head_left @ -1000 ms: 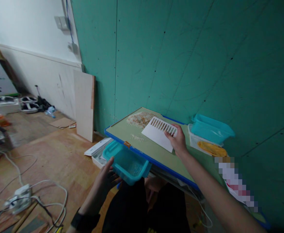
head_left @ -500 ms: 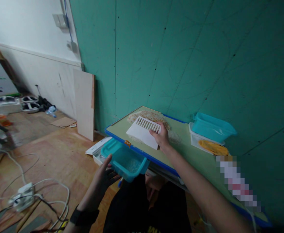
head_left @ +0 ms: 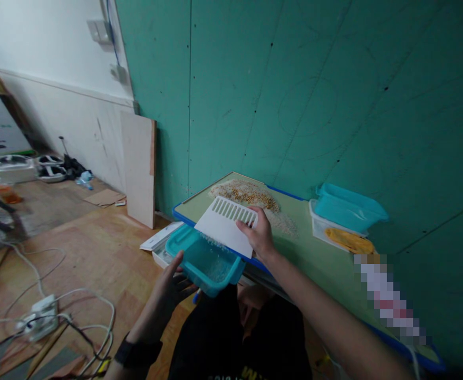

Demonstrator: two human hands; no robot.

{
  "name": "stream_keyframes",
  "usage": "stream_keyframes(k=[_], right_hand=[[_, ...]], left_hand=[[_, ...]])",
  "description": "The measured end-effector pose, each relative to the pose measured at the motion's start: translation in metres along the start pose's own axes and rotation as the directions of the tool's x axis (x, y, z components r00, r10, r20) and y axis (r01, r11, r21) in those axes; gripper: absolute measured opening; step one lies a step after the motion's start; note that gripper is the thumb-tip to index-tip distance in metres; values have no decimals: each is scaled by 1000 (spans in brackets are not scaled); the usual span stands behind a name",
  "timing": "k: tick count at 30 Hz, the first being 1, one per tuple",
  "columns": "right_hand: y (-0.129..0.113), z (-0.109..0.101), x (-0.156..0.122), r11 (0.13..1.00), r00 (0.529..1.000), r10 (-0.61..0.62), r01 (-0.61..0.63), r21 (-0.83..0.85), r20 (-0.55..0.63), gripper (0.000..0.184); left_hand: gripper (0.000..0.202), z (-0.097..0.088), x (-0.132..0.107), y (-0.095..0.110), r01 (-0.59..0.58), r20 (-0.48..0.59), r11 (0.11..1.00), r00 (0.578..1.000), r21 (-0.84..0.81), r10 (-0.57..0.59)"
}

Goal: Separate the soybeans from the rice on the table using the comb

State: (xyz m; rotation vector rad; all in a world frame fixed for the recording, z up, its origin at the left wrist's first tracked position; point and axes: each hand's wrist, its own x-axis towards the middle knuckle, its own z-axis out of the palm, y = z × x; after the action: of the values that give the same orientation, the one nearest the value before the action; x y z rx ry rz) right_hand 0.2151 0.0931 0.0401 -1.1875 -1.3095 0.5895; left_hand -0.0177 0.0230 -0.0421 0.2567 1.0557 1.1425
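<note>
My right hand (head_left: 260, 232) grips a white slotted plastic scraper (head_left: 224, 228) by its right end. The scraper's lower edge is at the table's blue rim, and white grains are falling from it into a turquoise plastic box (head_left: 210, 290). My left hand (head_left: 172, 285) is closed around the box's near left side, thumb over the rim, holding it just below the table edge. Some white grains lie in the box. Behind the scraper, a mixed pile of white grains and yellow kernels (head_left: 247, 192) is spread on the pale green table (head_left: 314, 274).
A second turquoise box (head_left: 348, 208) rests in a white tray (head_left: 320, 224) at the table's right, with a yellow cloth-like item (head_left: 348, 240) beside it. A power strip (head_left: 44, 316) with tangled cables lies on the floor at left. A board (head_left: 138, 169) leans on the wall.
My right hand has drawn the scraper toward me, from the tabletop to the table edge above the box. Grains now drop into the box. My left hand keeps its place.
</note>
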Motion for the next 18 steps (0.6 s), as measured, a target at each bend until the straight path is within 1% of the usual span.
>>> stream_keyframes(k=[2, 3, 5, 7, 8, 10, 12, 13, 15, 17, 18], right_hand=[[-3, 0, -1, 1000, 1000, -17, 17, 5, 26, 47], [-4, -1, -1, 1000, 999, -26, 26, 11, 19, 47], [-4, -4, 1, 999, 998, -50, 50, 16, -27, 49], [-2, -9, 4, 997, 994, -78, 78, 0, -73, 50], [0, -11, 4, 996, 993, -94, 93, -17, -76, 51], [2, -17, 3, 993, 993, -112, 110, -48, -48, 50], [2, -24, 2, 993, 995, -102, 101, -58, -20, 51], [2, -29, 1, 995, 995, -92, 90, -51, -25, 51], [-2, -44, 1, 997, 995, -72, 70, -31, -66, 53], [-6, -66, 3, 997, 990, -77, 73, -38, -117, 54], [-8, -80, 4, 994, 986, -94, 85, -69, -141, 54]], left_hand=[[38, 1, -1, -1, -10, 6, 1000, 1000, 9, 10], [38, 1, -1, -1, -16, 13, 1000, 1000, 13, 16], [38, 2, -1, -2, -18, 14, 1000, 1000, 15, 18], [36, 4, -2, -2, 3, -21, 1000, 1000, 20, -2], [35, 6, -2, -1, 14, -44, 1000, 999, 22, -13], [32, 9, -5, 0, 29, -75, 999, 997, 25, -27], [30, 14, -10, 0, 28, -93, 999, 995, 18, -26], [30, 16, -14, 0, 25, -114, 1000, 993, 13, -23], [30, 20, -20, 0, 14, -189, 1000, 982, 7, -12], [30, 25, -26, -1, 13, -213, 1000, 977, 10, -11], [30, 26, -29, -2, 15, -215, 1000, 976, 13, -12]])
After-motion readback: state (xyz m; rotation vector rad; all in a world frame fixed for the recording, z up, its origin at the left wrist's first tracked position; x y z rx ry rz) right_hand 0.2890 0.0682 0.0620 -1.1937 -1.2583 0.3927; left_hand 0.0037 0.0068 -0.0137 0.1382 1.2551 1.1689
